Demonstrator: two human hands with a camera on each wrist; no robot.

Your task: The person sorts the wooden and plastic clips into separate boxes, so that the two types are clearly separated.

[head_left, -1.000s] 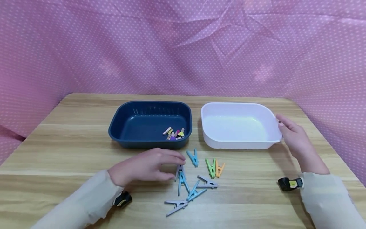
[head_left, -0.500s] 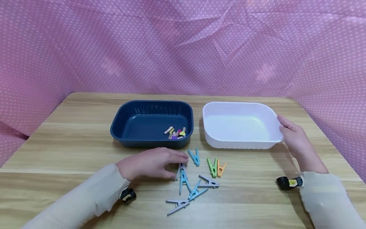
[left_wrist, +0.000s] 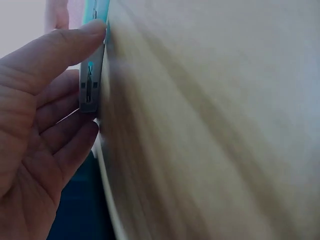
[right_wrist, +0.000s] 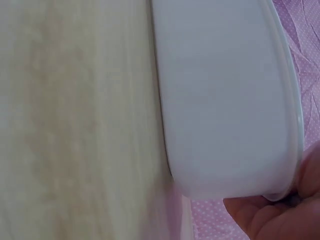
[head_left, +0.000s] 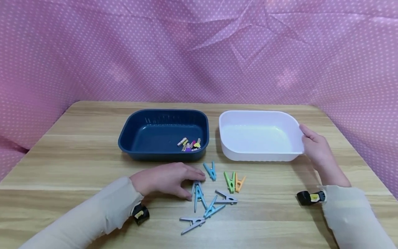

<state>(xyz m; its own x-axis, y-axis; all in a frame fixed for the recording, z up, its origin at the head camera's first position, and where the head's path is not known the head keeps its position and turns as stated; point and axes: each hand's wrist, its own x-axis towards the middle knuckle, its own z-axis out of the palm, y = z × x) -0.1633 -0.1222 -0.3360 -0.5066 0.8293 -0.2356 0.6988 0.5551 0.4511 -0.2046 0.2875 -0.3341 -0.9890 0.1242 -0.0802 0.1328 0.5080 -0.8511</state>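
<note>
In the head view, my left hand (head_left: 169,180) reaches over the cluster of clothespins, thumb and fingers apart. A grey clothespin (head_left: 197,186) lies beneath the fingers; the left wrist view shows the same grey clothespin (left_wrist: 89,90) between thumb and fingers, partly hidden. A blue clothespin (head_left: 199,198) touches it. On the right, my right hand (head_left: 318,148) grips the side rim of a white plastic basin (head_left: 261,156). The right wrist view shows fingers (right_wrist: 260,215) curled under that rim.
Around the left hand lie a green clothespin (head_left: 230,182), an orange clothespin (head_left: 239,182), and several blue and grey ones. A dark blue basin (head_left: 161,156) behind them holds several small wooden clips (head_left: 190,146). A pink dotted cloth (head_left: 199,52) hangs behind the table.
My left hand has shifted slightly right and lower, over the grey clothespin. My right hand keeps its grip on the white basin, which has barely moved. The clothespins lie as before.
</note>
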